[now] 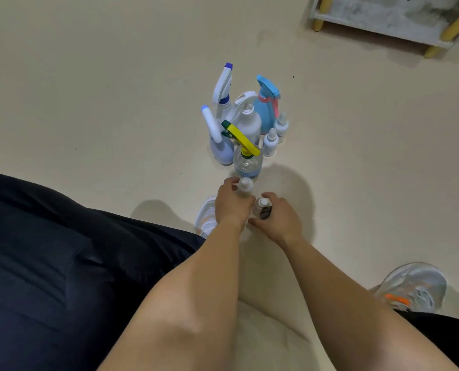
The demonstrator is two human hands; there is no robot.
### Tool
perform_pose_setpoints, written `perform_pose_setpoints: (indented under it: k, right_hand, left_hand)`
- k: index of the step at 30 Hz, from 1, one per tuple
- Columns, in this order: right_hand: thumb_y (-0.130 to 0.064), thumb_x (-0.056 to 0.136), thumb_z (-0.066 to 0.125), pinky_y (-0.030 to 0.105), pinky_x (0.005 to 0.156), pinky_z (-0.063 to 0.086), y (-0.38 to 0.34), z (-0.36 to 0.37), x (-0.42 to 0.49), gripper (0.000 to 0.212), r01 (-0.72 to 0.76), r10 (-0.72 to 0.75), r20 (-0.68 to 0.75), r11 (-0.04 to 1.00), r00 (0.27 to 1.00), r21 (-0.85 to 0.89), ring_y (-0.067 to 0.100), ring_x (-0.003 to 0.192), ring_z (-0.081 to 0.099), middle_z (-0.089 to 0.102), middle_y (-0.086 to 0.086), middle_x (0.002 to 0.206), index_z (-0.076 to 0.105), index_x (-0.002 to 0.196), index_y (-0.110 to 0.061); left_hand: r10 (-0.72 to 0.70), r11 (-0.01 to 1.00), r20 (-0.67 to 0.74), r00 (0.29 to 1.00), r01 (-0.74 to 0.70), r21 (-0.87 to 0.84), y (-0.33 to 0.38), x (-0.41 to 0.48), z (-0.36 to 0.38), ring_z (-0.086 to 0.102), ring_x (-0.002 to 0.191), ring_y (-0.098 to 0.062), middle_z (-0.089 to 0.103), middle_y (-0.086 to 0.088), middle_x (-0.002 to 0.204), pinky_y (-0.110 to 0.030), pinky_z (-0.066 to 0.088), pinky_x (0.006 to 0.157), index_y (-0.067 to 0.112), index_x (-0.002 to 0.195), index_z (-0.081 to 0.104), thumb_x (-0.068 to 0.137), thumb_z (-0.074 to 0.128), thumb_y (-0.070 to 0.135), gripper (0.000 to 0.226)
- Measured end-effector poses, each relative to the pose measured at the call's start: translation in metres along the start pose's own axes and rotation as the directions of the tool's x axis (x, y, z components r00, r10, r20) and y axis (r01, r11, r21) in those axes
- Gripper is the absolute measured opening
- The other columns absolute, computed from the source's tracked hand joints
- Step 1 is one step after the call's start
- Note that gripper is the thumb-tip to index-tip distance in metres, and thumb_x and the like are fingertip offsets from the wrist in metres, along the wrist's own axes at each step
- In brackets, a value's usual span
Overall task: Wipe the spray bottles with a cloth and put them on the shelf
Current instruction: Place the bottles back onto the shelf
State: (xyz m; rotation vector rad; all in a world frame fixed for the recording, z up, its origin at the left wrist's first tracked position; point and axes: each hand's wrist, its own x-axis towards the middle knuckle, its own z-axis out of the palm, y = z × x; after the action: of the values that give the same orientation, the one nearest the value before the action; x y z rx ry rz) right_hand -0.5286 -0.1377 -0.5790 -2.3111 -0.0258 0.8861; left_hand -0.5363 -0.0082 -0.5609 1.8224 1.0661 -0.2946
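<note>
Clear plastic fills both grips: the left hand (231, 210) curls round a small bottle (245, 186), the right hand (283, 219) round a second bottle (263, 207), seemingly dark-labelled, mid-floor (89, 76) before the clustered spray bottles (245, 124), with the shelf (383, 22) at the far right corner.

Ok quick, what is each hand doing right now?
Left hand: grips a small clear bottle.
Right hand: grips a small dark-labelled bottle.

Spray bottles (245, 124) upright on beige floor (89, 89)
</note>
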Motion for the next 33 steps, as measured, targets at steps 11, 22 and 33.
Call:
perform_pose_setpoints:
  k: [11, 22, 33]
  right_hand:
    - [-0.046, 0.089, 0.065, 0.031, 0.07, 0.043, -0.007, 0.001, 0.019, 0.025, 0.034, -0.035, -0.054, 0.999, 0.998, -0.019, 0.023, 0.088, 0.061, 0.051, 0.0, 0.095, 0.069, 0.111, -0.036]
    - [-0.026, 0.069, 0.07, 0.047, 0.051, 0.058, -0.03, -0.052, 0.018, 0.024, 0.022, 0.04, -0.179, 0.943, 0.983, 0.332, 0.02, 0.049, 0.061, 0.067, -0.005, 0.073, 0.057, 0.089, -0.029]
    - [-0.024, 0.078, 0.071, 0.036, 0.044, 0.055, -0.04, -0.131, 0.064, 0.008, 0.073, 0.027, -0.262, 0.928, 0.965, 0.366, 0.016, 0.05, 0.061, 0.065, -0.004, 0.055, 0.067, 0.084, -0.029]
  left_hand:
    - [0.123, 0.991, -0.05, 0.991, -0.121, 0.05, 0.003, 0.008, -0.003, 0.062, 0.094, -0.019, 0.064, 0.007, 0.101, -0.031, 0.047, 0.075, 0.033, 0.106, 0.06, 0.081, 0.072, 0.032, 0.028]
    - [0.175, 0.98, -0.128, 0.976, -0.185, -0.07, 0.026, -0.022, -0.018, 0.057, 0.069, -0.005, 0.064, 0.009, 0.078, -0.013, 0.037, 0.053, 0.026, 0.096, 0.054, 0.076, 0.073, 0.019, 0.028]
    - [0.318, 0.948, -0.005, 0.948, -0.318, 0.013, 0.059, -0.022, 0.042, 0.06, 0.096, -0.024, 0.064, 0.0, 0.104, -0.033, 0.043, 0.077, 0.017, 0.1, 0.056, 0.09, 0.07, 0.041, 0.03]
